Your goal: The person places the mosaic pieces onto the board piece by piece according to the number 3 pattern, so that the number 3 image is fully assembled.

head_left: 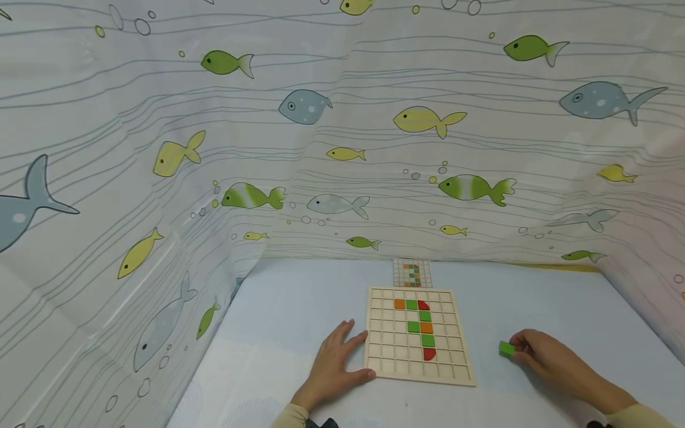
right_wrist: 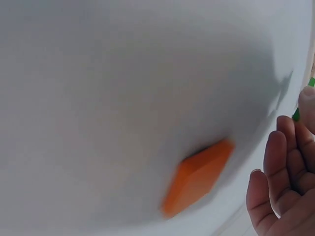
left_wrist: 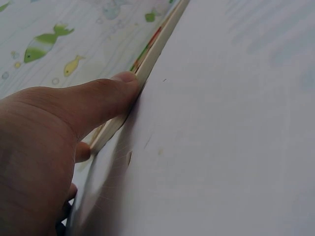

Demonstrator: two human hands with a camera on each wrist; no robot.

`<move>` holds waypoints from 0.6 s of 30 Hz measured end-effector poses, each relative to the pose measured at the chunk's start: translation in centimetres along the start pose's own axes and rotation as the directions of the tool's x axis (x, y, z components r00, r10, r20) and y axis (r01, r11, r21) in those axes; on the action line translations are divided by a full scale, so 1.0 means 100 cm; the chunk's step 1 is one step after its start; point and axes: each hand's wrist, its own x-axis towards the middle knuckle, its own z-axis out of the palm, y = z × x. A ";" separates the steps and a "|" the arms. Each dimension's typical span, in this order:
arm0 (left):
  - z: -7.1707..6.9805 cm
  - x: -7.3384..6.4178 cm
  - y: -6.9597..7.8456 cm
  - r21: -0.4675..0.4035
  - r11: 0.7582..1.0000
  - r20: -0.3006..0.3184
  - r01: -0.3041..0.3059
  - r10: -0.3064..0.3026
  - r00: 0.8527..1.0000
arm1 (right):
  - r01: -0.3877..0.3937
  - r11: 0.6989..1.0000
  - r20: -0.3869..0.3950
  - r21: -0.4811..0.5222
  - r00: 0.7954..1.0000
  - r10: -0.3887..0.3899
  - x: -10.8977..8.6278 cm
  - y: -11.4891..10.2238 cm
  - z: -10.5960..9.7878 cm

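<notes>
A square wooden grid board (head_left: pixel 383 351) lies on the table in the head view, with several green and orange square tiles and two red rounded tiles in its cells. My left hand (head_left: pixel 333 365) is spread at the board's left edge, its thumb at the near left corner. In the left wrist view the thumb (left_wrist: pixel 110 93) presses along the board's side. Right of the board, my right hand (head_left: pixel 551 359) pinches a green block (head_left: pixel 506 349) between thumb and fingertips, just above the table. Only a sliver of that block shows in the right wrist view.
Behind the board lies a small pattern card (head_left: pixel 398 276) with a similar coloured grid. An orange block (right_wrist: pixel 199 179) appears on the white surface in the right wrist view. A fish-printed curtain (head_left: pixel 374 172) hangs behind the table and along its sides.
</notes>
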 end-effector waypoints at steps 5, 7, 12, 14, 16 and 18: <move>-0.001 0.000 0.002 -0.005 1.000 0.003 -0.002 0.002 1.000 | 0.021 1.000 0.004 -0.005 1.000 -0.021 0.014 -0.015 0.005; 0.000 0.000 0.002 -0.004 1.000 0.000 -0.008 0.008 1.000 | 0.045 0.999 0.005 -0.009 0.999 -0.045 0.018 -0.022 0.008; 0.000 0.001 0.002 -0.001 1.000 0.003 -0.006 0.006 1.000 | 0.098 0.995 0.001 -0.007 0.995 -0.098 0.029 -0.040 0.015; 0.000 0.001 0.002 0.001 1.000 0.007 -0.002 0.002 1.000 | 0.121 0.993 0.001 0.000 0.993 -0.121 0.033 -0.047 0.018; 0.000 0.001 0.001 0.004 1.000 0.011 0.002 -0.002 1.000 | 0.144 0.990 0.001 0.009 0.990 -0.144 0.037 -0.054 0.020; 0.000 0.001 0.001 0.004 1.000 0.012 0.005 -0.005 1.000 | 0.169 0.986 -0.005 0.012 0.986 -0.169 0.040 -0.061 0.023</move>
